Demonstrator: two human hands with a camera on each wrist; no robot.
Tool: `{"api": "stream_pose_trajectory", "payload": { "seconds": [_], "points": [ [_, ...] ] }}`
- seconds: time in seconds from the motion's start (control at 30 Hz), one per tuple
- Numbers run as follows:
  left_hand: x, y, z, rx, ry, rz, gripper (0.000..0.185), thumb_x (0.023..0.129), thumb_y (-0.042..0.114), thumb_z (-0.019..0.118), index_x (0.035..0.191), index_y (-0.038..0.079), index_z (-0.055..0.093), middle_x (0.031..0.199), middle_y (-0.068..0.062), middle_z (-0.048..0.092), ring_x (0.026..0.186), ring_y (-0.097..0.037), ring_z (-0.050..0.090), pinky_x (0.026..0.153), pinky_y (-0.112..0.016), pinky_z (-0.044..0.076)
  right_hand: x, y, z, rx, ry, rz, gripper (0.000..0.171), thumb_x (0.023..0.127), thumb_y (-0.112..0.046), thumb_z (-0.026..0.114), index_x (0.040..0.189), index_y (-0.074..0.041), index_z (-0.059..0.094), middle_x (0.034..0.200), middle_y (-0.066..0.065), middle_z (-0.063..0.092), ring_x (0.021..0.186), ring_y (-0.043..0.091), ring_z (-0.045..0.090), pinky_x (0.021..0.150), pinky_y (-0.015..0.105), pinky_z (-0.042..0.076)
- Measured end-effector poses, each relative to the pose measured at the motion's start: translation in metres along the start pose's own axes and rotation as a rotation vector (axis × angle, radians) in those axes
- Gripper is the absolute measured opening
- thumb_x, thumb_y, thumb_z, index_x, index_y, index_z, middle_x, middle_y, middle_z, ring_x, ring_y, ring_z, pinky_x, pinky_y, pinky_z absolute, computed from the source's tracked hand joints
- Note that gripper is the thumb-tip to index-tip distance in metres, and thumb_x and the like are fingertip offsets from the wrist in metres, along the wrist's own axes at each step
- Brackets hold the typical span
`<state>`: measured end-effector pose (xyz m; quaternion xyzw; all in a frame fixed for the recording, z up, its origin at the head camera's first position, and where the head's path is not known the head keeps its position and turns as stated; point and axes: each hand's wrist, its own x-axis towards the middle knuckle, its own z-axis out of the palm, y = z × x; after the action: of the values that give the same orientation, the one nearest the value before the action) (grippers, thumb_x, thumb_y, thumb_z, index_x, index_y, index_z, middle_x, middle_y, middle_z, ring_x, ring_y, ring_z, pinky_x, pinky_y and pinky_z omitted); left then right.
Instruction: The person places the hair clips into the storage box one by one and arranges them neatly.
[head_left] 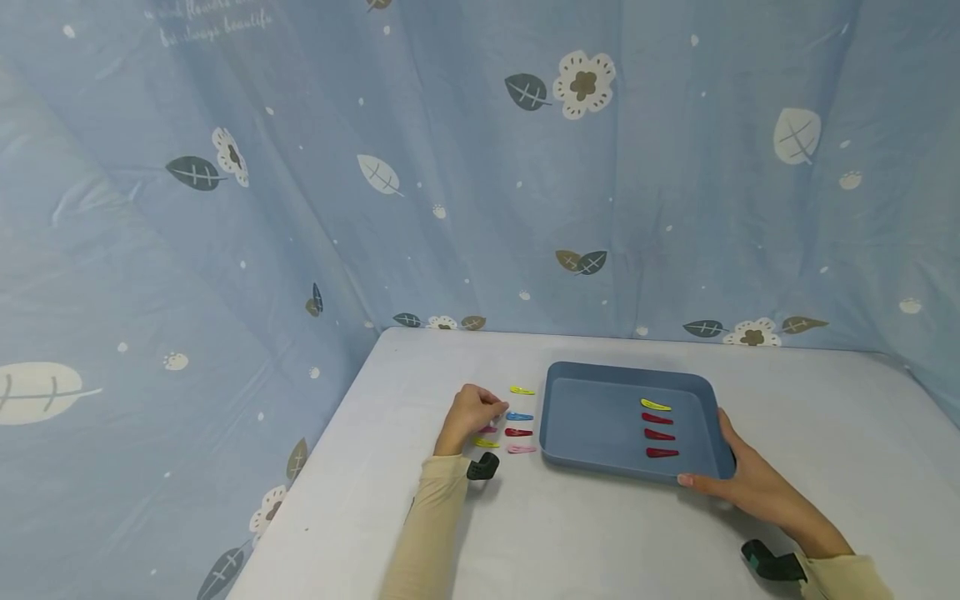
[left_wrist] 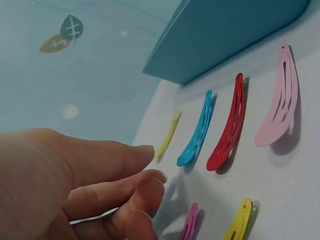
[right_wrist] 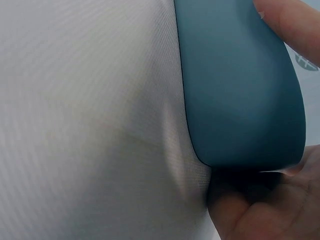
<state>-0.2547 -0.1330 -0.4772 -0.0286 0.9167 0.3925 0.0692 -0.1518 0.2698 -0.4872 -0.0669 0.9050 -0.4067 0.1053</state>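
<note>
Blue leaf-print cloth hangs behind a white counter (head_left: 600, 533). The right hand (head_left: 750, 483) grips the near right corner of a blue tray (head_left: 592, 417) that holds four clips. The left hand (head_left: 471, 411), fingers loosely curled and holding nothing, hovers beside loose clips (head_left: 519, 432) lying left of the tray.

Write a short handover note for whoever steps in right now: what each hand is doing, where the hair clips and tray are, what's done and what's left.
Left hand: fingers curled, hovering over the loose clips; whether it holds one cannot be told.
Right hand: grips the near right corner of the blue tray.
Done: four clips lie in the tray, a yellow clip above three red clips.
Left: six on the table left of the tray, yellow, blue, red, pink, plus magenta and yellow nearer the hand.
</note>
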Motion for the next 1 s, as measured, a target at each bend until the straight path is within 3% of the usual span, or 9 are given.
{"api": "stream_pose_trajectory", "payload": {
  "seconds": [0.43,1.0],
  "points": [
    [-0.0044,0.0049,0.0016,0.061,0.007,0.009,0.018,0.071,0.031,0.064,0.071,0.014,0.063,0.065,0.002,0.057,0.057,-0.013,0.051,0.051,-0.025,0.038,0.0005,-0.0015,-0.0002,-0.006,0.005,-0.003,0.102,0.073,-0.040,0.060,0.125,-0.025,-0.026,0.136,0.016,-0.013,0.118,0.046,0.010,0.077,0.060,0.025],
    [-0.0017,0.0065,0.0098,0.125,0.023,-0.040,0.015,0.067,0.032,0.067,0.064,0.018,0.062,0.062,0.005,0.055,0.057,-0.014,0.049,0.049,-0.027,0.035,-0.0001,-0.0021,-0.0007,0.002,-0.001,0.002,0.101,0.073,-0.039,0.059,0.124,-0.027,-0.027,0.136,0.013,-0.015,0.119,0.045,0.006,0.077,0.060,0.025]
  ]
}}
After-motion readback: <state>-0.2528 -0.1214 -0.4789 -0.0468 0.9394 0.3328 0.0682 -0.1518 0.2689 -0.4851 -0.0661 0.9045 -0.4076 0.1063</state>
